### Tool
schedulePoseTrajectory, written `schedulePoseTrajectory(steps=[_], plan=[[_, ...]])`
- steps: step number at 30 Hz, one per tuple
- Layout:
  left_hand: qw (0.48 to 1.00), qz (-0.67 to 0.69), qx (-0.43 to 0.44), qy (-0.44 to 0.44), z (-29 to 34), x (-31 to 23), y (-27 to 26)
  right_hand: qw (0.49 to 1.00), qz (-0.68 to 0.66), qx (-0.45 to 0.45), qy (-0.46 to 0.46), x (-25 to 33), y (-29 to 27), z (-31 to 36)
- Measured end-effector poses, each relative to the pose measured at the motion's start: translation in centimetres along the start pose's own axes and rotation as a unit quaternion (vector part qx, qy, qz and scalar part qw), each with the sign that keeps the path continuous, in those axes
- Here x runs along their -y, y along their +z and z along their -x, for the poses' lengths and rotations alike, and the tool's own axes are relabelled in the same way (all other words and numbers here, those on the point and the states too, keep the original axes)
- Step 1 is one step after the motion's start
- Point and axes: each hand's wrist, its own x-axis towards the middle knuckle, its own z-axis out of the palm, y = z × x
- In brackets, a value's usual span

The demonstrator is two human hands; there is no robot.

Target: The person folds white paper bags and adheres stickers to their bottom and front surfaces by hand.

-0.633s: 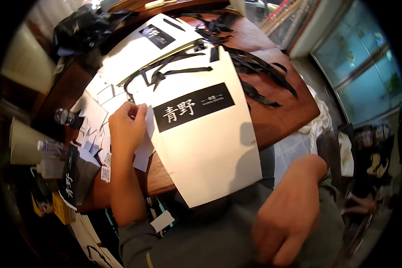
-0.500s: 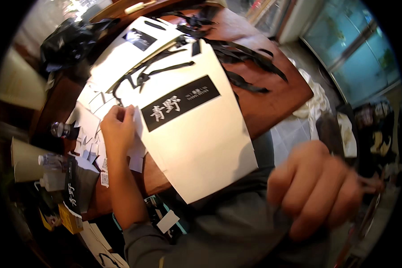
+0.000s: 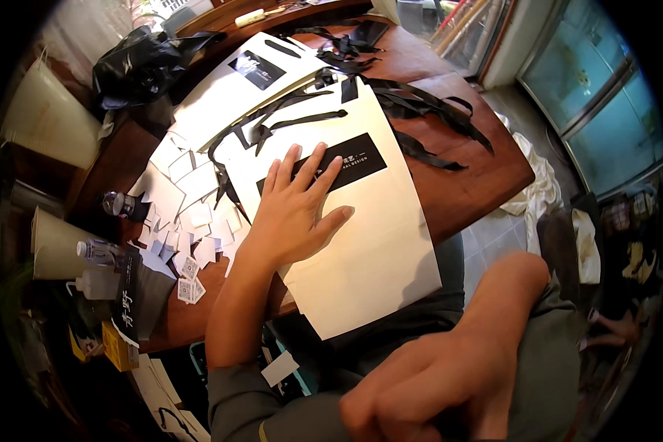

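A flat cream paper bag (image 3: 376, 250) with black ribbon at its top lies on the brown table, its near end reaching past the edge toward my lap. My left hand (image 3: 295, 199) rests open on it, fingers spread over the black label panel (image 3: 357, 158) and partly covering it. My right hand (image 3: 435, 376) is low in front of my body, nearer than the bag and apart from it. Its fingers are curled closed, and the fingertips are turned away and slightly blurred, so anything in them is hidden.
More cream bags (image 3: 214, 96) lie stacked farther back, with loose black ribbons (image 3: 435, 110) beside them. Small white paper pieces (image 3: 180, 239) litter the table's left side. A black plastic bag (image 3: 136, 66), a clear bottle (image 3: 99, 253) and a yellow box (image 3: 120, 346) are at the left.
My left hand has moved from the bag's left edge onto its label and spread flat. My right hand has come down and left from the right side. The whole view has shifted slightly.
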Motion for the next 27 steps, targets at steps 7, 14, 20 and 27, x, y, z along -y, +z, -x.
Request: schedulePoseTrajectory(steps=[7,14,20,27], plan=[[0.993,0.008,-0.045,-0.11,0.2,0.6,1.6,0.997,0.077,0.01,0.025,1.1,-0.5,0.4],[0.951,0.168,-0.218,-0.138,1.2,3.2,0.0,0.679,0.677,0.133,0.25,0.2,-5.8,1.7],[0.863,0.242,-0.333,-0.294,3.3,9.9,-1.1,0.555,0.771,0.147,0.274,-2.9,-5.3,7.1],[0.763,0.391,-0.453,-0.245,4.4,11.0,-1.9,0.604,0.797,-0.012,0.007,4.8,-4.6,4.3]])
